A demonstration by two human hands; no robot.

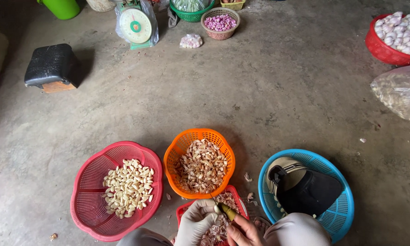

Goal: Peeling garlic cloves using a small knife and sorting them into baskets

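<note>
Head view, looking down, shows us our own two hands at the near edge, working over a small red basket (pixel 186 210) of papery skins. Our left hand (pixel 196 222), in a pale glove, pinches a garlic clove (pixel 217 209) between its fingertips; our bare right hand (pixel 244 230) is closed around the yellow handle of a small knife (pixel 226 211), its blade tip lying against the clove. We judge the clove light, firm and a little slick once bared, its skin thin and brittle, so a pinch at both ends would hold it best.

Just beyond stands an orange basket (pixel 175 150) of unpeeled cloves; to its left a red basket (pixel 89 182) holds peeled pale ones, and to the right a blue basket (pixel 337 214) holds a dark cap. All rest on a rough grey concrete floor (pixel 268 91), stained and scattered with skin scraps. Far off sit a green weighing scale (pixel 135 25) in plastic wrap, a black stool (pixel 52 66) and more baskets of bulbs
</note>
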